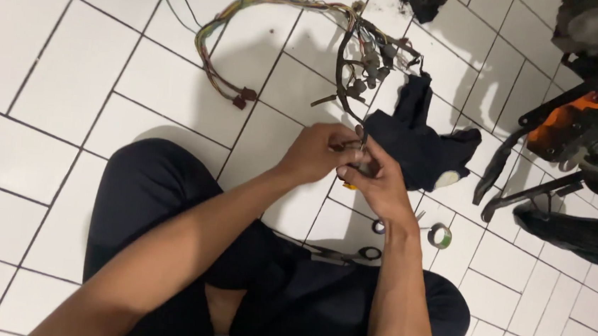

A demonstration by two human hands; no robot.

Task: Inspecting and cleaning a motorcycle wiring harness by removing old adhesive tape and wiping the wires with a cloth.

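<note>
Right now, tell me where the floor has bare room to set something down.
Free: the white tiles left of the wire harness and the bent knee. Crowded: around both hands, between harness, dark cloth, tape roll, scissors and the black-and-orange machine parts at right.

arms: bare, no sleeves | legs: dark navy trousers (147, 199); no gloves

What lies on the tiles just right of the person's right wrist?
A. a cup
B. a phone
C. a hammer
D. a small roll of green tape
D: a small roll of green tape lies flat on the white tiled floor, just right of the right hand.
</note>
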